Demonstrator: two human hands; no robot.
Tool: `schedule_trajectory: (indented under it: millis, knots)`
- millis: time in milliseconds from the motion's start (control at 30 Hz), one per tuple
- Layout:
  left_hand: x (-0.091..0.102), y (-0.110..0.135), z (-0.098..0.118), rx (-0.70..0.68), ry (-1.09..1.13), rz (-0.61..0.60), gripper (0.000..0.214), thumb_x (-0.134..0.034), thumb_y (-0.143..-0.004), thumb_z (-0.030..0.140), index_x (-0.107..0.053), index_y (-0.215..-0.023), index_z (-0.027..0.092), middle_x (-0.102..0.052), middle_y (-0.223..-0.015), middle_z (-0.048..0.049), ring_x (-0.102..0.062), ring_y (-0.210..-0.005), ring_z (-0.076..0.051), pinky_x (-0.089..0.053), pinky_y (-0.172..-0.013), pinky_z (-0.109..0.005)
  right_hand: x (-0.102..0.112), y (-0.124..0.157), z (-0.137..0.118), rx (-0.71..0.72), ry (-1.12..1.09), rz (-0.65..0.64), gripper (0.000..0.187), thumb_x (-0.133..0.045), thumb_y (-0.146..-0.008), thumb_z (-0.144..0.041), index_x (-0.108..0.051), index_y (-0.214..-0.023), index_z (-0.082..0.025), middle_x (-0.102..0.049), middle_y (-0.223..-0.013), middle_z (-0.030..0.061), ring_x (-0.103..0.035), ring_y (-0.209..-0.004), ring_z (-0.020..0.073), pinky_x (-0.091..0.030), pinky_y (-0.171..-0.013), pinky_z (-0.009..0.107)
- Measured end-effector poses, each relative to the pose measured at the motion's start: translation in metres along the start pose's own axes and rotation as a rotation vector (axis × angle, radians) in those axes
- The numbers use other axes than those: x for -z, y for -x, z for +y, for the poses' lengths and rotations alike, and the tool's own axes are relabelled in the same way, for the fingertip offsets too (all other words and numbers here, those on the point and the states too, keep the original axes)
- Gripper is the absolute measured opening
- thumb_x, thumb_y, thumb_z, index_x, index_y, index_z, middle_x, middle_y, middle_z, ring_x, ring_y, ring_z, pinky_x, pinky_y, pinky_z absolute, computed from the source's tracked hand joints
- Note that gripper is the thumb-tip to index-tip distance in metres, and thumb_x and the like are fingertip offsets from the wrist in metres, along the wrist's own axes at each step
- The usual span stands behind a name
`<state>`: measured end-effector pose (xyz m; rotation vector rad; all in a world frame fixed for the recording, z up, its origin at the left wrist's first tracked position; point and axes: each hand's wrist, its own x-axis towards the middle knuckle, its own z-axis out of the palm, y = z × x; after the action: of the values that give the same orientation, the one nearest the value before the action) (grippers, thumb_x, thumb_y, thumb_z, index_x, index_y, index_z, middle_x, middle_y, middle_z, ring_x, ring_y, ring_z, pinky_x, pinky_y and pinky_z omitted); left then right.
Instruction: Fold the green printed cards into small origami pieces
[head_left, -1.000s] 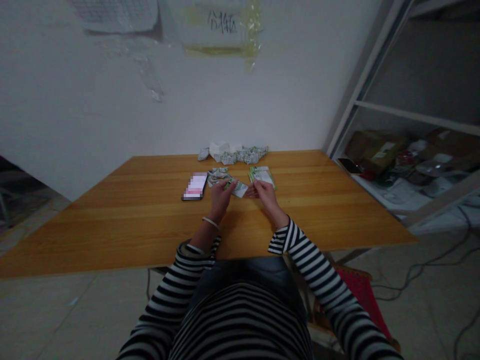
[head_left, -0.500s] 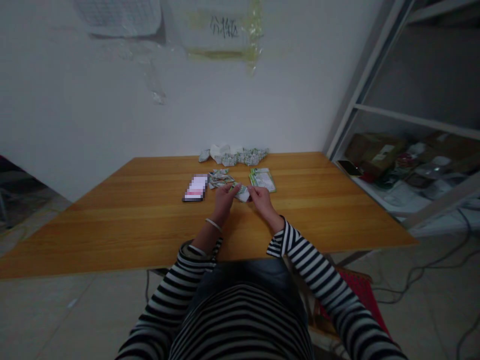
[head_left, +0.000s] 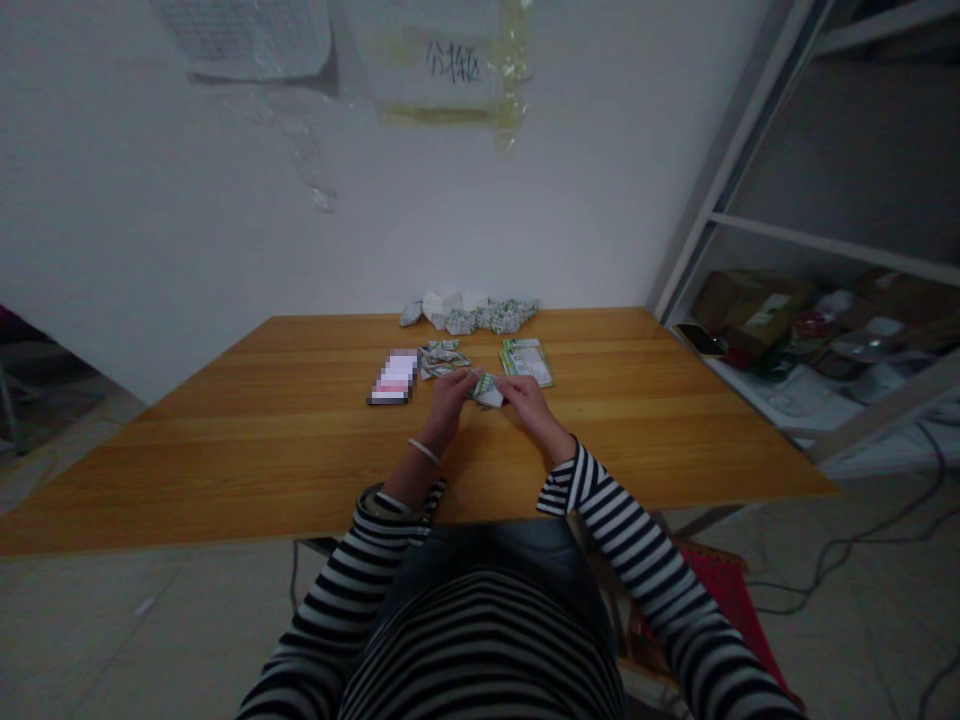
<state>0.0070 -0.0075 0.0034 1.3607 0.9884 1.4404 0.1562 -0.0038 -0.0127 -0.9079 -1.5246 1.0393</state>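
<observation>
Pinching the left end of a small white-and-green packet, the left hand works above the table's middle; the right hand grips the packet's right end. Compared with a second ago, the fingertips are closer together and less of the packet shows between them. On the wooden table, left to right: a phone with a blurred-out screen, crumpled printed wrappers beside it, a row of white and green-patterned bundles along the wall, and flat green-and-white packets beyond the right hand. Farther right stand a shelf unit holding boxes and a red-seated stool.
</observation>
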Motion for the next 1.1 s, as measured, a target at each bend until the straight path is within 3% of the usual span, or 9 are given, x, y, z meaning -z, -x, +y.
schedule_trajectory:
  millis: [267,433,567,833,1100]
  knots:
    - [0.010,-0.004,0.007,-0.063,-0.122,0.016,0.042,-0.063,-0.078,0.055,-0.072,-0.071,0.015,-0.066,-0.066,-0.0019,-0.057,-0.062,-0.015,-0.043,-0.060,-0.026,0.010,0.000,0.000,0.092,0.170,-0.025,0.052,-0.050,-0.084,-0.060,-0.051,-0.052,-0.019,-0.045,-0.052,-0.0022,-0.042,-0.055,0.0133,-0.030,-0.052,0.025]
    - [0.017,-0.008,0.005,-0.081,-0.264,-0.096,0.032,-0.079,-0.063,0.047,-0.076,-0.068,0.015,-0.070,-0.065,-0.0032,-0.058,-0.060,-0.016,-0.043,-0.060,-0.027,0.014,0.002,0.001,0.136,0.300,0.006,0.042,-0.050,-0.086,-0.044,-0.047,-0.052,-0.019,-0.042,-0.052,-0.0034,-0.037,-0.054,0.0123,-0.023,-0.053,0.026]
    - [0.020,-0.009,0.002,-0.107,-0.348,-0.177,0.028,-0.079,-0.062,0.044,-0.075,-0.064,0.017,-0.068,-0.059,-0.0025,-0.056,-0.057,-0.016,-0.040,-0.058,-0.026,0.016,0.001,0.002,0.146,0.376,0.038,0.039,-0.049,-0.086,-0.038,-0.047,-0.052,-0.019,-0.043,-0.051,-0.0034,-0.037,-0.053,0.0121,-0.022,-0.053,0.026]
    - [0.016,-0.008,-0.004,-0.139,-0.416,-0.239,0.031,-0.074,-0.067,0.045,-0.068,-0.054,0.017,-0.058,-0.050,0.0010,-0.045,-0.052,-0.013,-0.031,-0.051,-0.024,0.015,-0.001,0.009,0.132,0.412,0.074,0.039,-0.050,-0.086,-0.037,-0.050,-0.051,-0.019,-0.047,-0.050,-0.0028,-0.039,-0.053,0.0123,-0.023,-0.053,0.026]
    - [0.014,-0.008,-0.008,-0.091,-0.322,-0.243,0.038,-0.073,-0.068,0.052,-0.067,-0.057,0.015,-0.059,-0.051,-0.0002,-0.047,-0.050,-0.013,-0.035,-0.051,-0.024,0.012,-0.005,0.012,0.086,0.274,0.105,0.045,-0.049,-0.085,-0.052,-0.053,-0.054,-0.019,-0.047,-0.052,-0.0024,-0.040,-0.054,0.0128,-0.028,-0.051,0.025]
